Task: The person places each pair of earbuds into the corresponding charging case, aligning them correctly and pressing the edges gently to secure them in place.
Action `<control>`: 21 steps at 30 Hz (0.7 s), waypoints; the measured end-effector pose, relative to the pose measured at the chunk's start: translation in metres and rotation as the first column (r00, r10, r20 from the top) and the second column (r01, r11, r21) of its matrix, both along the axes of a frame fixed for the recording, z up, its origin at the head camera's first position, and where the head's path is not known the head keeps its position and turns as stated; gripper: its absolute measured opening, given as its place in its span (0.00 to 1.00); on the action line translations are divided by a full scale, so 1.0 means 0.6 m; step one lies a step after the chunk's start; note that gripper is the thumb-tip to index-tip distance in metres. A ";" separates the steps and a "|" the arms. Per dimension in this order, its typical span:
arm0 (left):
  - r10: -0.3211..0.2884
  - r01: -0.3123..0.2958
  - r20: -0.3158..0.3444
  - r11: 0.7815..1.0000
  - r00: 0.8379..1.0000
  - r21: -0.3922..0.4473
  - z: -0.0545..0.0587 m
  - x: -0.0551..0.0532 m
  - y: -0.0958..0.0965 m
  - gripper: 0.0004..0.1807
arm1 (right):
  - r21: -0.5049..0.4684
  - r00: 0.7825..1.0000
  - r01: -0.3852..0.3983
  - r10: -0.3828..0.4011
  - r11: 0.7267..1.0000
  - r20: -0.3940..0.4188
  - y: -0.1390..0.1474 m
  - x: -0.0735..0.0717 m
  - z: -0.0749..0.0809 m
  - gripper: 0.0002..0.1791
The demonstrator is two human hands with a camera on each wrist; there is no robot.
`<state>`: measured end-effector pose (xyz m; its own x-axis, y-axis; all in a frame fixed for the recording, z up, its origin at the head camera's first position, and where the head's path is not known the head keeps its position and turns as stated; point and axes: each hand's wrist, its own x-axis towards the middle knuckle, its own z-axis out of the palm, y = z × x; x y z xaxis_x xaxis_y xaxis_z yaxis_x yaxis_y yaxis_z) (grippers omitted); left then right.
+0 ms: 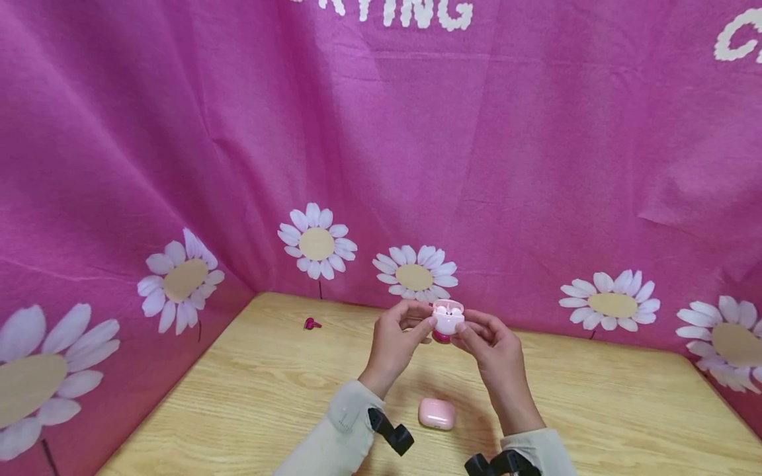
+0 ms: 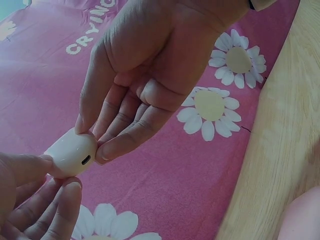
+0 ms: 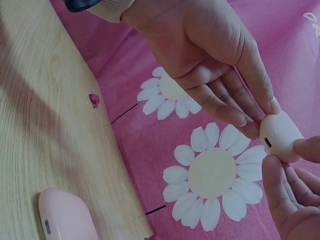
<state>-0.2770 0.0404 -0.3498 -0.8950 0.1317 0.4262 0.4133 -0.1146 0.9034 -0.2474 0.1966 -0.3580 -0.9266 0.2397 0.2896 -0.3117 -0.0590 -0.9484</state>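
Between both hands, raised over the far part of the table, is a small pale pink earbud case (image 1: 448, 322) with its lid up and white earbuds (image 1: 456, 311) inside. My left hand (image 1: 395, 338) pinches one side of it with thumb and fingers. On the opposite side, my right hand (image 1: 491, 344) pinches it the same way. Both wrist views show the case's rounded underside (image 2: 73, 155) with a dark charging port (image 3: 268, 142). A magenta rounded object (image 1: 441, 338), mostly hidden, shows just below the case in the head view.
A closed pink earbud case (image 1: 437, 414) lies on the wooden table (image 1: 262, 396) nearer the body, between the forearms. Further left, near the back edge, lies a magenta earbud (image 1: 312, 324). A pink cloth (image 1: 381, 165) printed with daisies hangs behind and at the sides.
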 end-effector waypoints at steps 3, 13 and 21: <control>-0.005 0.006 0.007 1.000 1.000 -0.012 0.019 0.017 -0.004 0.14 | 0.020 1.000 0.001 -0.001 1.000 0.001 0.001 0.002 -0.001 0.19; -0.013 0.012 -0.013 0.997 1.000 -0.081 0.023 0.020 -0.007 0.16 | 0.073 1.000 0.004 -0.005 0.997 0.017 0.001 -0.001 -0.003 0.21; -0.018 0.016 -0.019 0.994 1.000 -0.104 0.024 0.019 -0.008 0.16 | 0.084 1.000 -0.005 0.004 0.996 0.008 0.001 -0.003 -0.004 0.20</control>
<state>-0.2654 0.0356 -0.3353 -0.8840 0.1908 0.4267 0.4297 -0.0277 0.9026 -0.2490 0.1970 -0.3604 -0.9299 0.2105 0.3015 -0.3043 0.0200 -0.9524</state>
